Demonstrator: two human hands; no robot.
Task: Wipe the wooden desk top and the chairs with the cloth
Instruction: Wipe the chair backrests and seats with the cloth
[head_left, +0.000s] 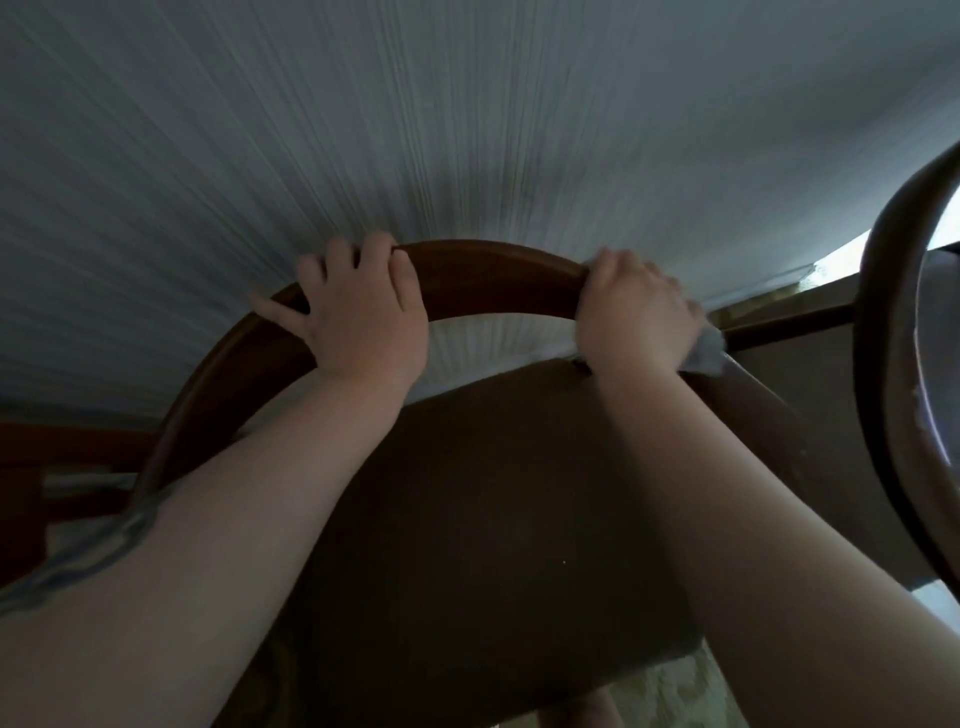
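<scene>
Right now both hands sit on the curved wooden top rail (488, 278) of a chair (493, 519) at the centre of the frame. The left hand (363, 312) grips the rail left of centre, fingers (337, 260) curled over its far edge and thumb along the near side. The right hand (636, 312) is wrapped round the rail's right end with the cloth (706, 353) bunched beneath it; only a pale tuft shows at the lower right of that hand, so how the fingers pinch it I cannot tell. A 2nd chair back (893, 364) curves in at the right edge, against the striped wall (363, 130).

The cloth looks light and soft, likely to bunch, so it is best held wadded in the palm. The rail seems stiff and smooth, perhaps slippery; the chair probably needs steadying at the rail while the cloth slides along. No desk surface is clearly in view.
</scene>
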